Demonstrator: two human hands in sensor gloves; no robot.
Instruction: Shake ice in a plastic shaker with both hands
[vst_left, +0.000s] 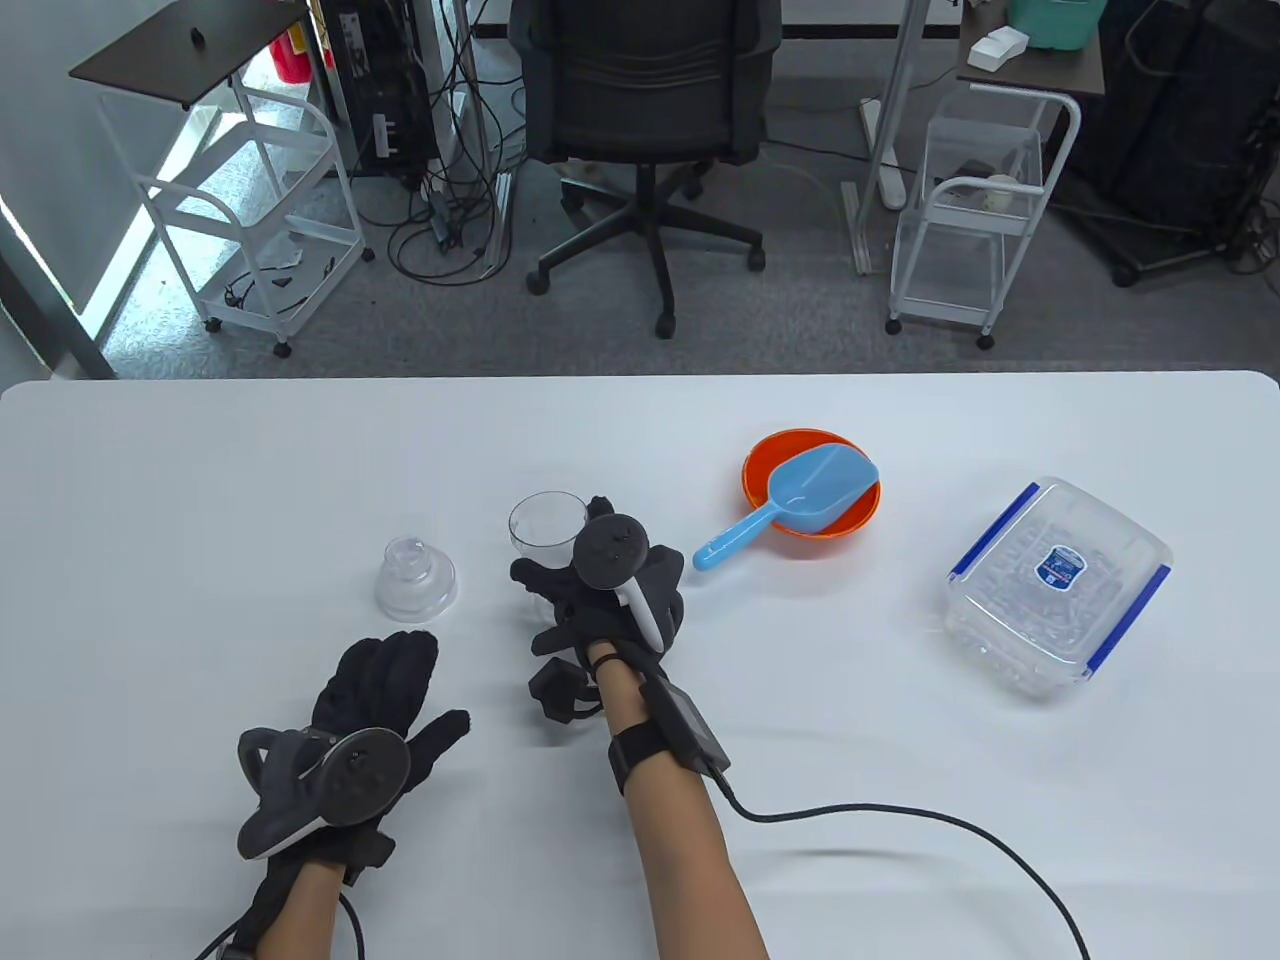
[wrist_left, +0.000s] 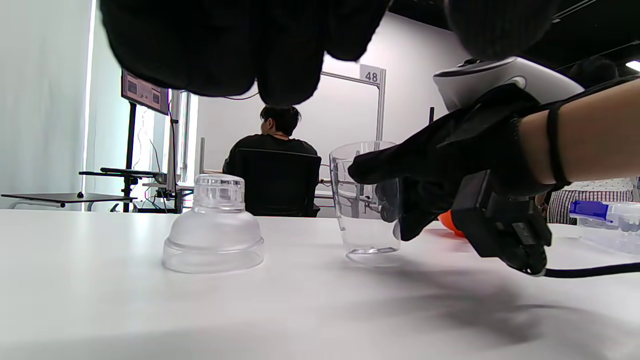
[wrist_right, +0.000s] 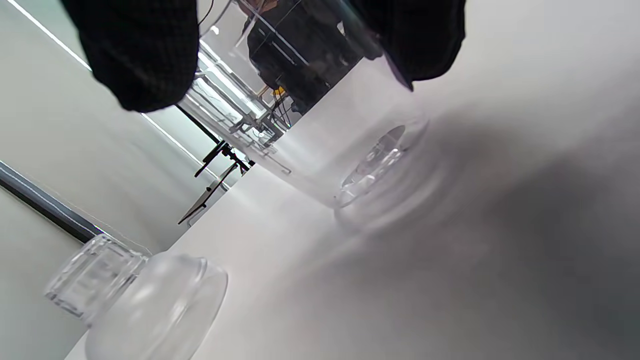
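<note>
White tabletop (vst_left: 200, 480) carries everything. Far to my right lies the clear ice box (vst_left: 1060, 585); nearer, the orange bowl (vst_left: 770, 465) holds the blue scoop (vst_left: 790, 505). My right hand (vst_left: 600, 590) wraps around the upright, empty shaker cup (vst_left: 545, 522), straight ahead of it. My left hand (vst_left: 365, 700) rests flat, fingers relaxed, with the domed shaker lid (vst_left: 415, 580) just beyond its fingertips.

Beyond your white table's (vst_left: 200, 450) far edge you see grey carpet (vst_left: 800, 320) and a black office chair (vst_left: 645, 120). White wire carts stand off the far-left (vst_left: 250, 220) and far-right (vst_left: 985, 220) corners. Cables (vst_left: 450, 220) tangle beside the chair. Daylight enters at the left (vst_left: 30, 260).
</note>
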